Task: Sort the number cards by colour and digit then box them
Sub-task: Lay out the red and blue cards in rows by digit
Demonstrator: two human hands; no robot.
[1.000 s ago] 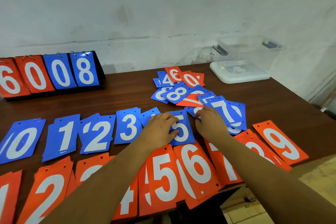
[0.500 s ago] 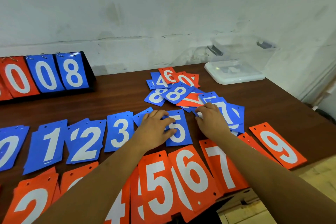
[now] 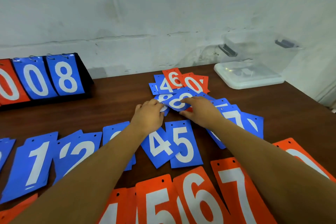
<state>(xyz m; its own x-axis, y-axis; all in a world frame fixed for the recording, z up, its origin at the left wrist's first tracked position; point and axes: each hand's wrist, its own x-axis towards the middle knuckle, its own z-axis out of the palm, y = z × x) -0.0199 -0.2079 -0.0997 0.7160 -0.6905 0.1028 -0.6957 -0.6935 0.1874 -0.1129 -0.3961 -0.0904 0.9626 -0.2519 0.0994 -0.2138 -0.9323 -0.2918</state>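
On the brown table [image 3: 116,103], blue cards lie in a row: 1 [image 3: 36,165], 2 [image 3: 78,151], 4 [image 3: 158,147], 5 [image 3: 183,145] and 7 [image 3: 234,118]. In front of them is an orange row with 5 [image 3: 156,203], 6 [image 3: 198,196] and 7 [image 3: 234,187]. A loose pile behind holds a blue 4 [image 3: 164,85], an orange 6 [image 3: 173,78] and an orange 0 [image 3: 195,83]. My right hand [image 3: 201,111] pinches the top blue 8 card [image 3: 177,103] of that pile. My left hand [image 3: 149,114] curls its fingers on a lower blue 8 card [image 3: 161,99].
A clear plastic box [image 3: 254,54] stands on its white lid [image 3: 249,78] at the back right, near the wall. A flip scoreboard [image 3: 54,78] showing 0, 0, 8 stands at the back left. An orange card [image 3: 305,158] lies by the right table edge.
Both hands left the blue 5 and the 7 stack and reached forward to the loose pile, onto the blue 8 cards. The blue 4 in the row is now uncovered.
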